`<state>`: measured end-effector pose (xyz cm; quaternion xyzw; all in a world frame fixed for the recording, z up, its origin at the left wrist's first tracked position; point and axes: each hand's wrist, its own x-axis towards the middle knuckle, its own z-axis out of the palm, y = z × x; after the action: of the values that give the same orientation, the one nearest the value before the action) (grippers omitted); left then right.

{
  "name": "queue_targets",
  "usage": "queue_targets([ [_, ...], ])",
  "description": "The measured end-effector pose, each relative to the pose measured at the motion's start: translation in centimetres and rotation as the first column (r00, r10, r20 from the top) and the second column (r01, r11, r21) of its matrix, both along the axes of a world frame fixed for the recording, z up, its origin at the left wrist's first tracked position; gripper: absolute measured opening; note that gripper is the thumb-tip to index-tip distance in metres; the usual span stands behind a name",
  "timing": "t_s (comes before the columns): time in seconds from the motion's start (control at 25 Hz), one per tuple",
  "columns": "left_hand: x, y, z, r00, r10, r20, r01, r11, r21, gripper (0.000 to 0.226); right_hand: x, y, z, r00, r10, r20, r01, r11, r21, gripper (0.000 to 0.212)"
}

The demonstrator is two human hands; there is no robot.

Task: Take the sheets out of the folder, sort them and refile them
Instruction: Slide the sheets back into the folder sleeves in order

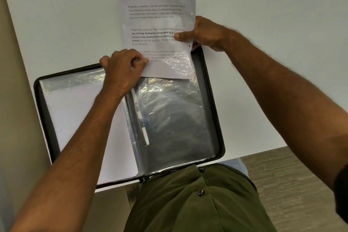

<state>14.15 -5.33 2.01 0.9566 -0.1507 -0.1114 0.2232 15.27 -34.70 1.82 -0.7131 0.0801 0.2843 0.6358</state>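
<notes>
Printed sheet (156, 24) half inside a clear sleeve (173, 115) of the open folder (214, 100)

Right hand (205, 34) pinches the sheet's edge — left hand (122, 69), fingers curled, grips the sleeve's top.

A black folder (216, 111) lies open on the white surface (56, 24). The right hand (205, 34) pinches a printed sheet (156, 15) (its lower end inside a clear sleeve (173, 115)), while the left hand (122, 69) grips the sleeve's top edge.
</notes>
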Motion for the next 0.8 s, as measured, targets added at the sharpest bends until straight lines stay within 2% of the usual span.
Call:
queue_targets([
  [0.08, 0.1, 1.1, -0.1, 1.000, -0.001, 0.020, 0.000, 0.997, 0.073, 0.026, 0.2, -0.1, 0.1, 0.999, 0.051, -0.004, -0.051, 0.998, -0.034, 0.042],
  [0.24, 0.4, 2.5, -0.1, 1.000, 0.002, -0.001, -0.002, 0.988, 0.154, 0.013, 0.3, 0.0, 0.4, 0.990, 0.137, -0.013, -0.138, 0.988, -0.066, 0.042],
  [0.36, 0.7, 2.5, 0.0, 0.995, 0.074, -0.062, -0.067, 0.992, 0.103, 0.010, 0.6, -0.1, 0.9, 0.983, 0.183, -0.024, -0.184, 0.979, -0.086, 0.038],
  [0.48, 1.1, 2.5, -0.4, 0.971, 0.170, -0.167, -0.180, 0.983, -0.042, 0.014, 1.3, 0.2, 1.2, 0.972, 0.229, -0.044, -0.233, 0.962, -0.141, 0.040],
  [0.56, 1.5, 2.4, -0.2, 0.921, 0.284, -0.267, -0.343, 0.915, -0.213, 0.024, 1.6, 0.7, 1.1, 0.958, 0.281, -0.058, -0.286, 0.942, -0.174, 0.044],
  [0.64, 2.2, 2.2, 0.0, 0.836, 0.380, -0.395, -0.515, 0.792, -0.328, 0.031, 1.8, 1.2, 1.0, 0.928, 0.362, -0.086, -0.372, 0.906, -0.202, 0.049],
  [0.72, 2.9, 2.1, 0.2, 0.767, 0.422, -0.483, -0.616, 0.696, -0.370, 0.023, 2.0, 1.4, 1.0, 0.893, 0.432, -0.128, -0.450, 0.863, -0.229, 0.052],
  [0.8, 3.4, 2.3, 0.0, 0.732, 0.444, -0.517, -0.662, 0.643, -0.386, 0.004, 2.1, 1.5, 1.3, 0.876, 0.456, -0.154, -0.481, 0.840, -0.250, 0.051],
])
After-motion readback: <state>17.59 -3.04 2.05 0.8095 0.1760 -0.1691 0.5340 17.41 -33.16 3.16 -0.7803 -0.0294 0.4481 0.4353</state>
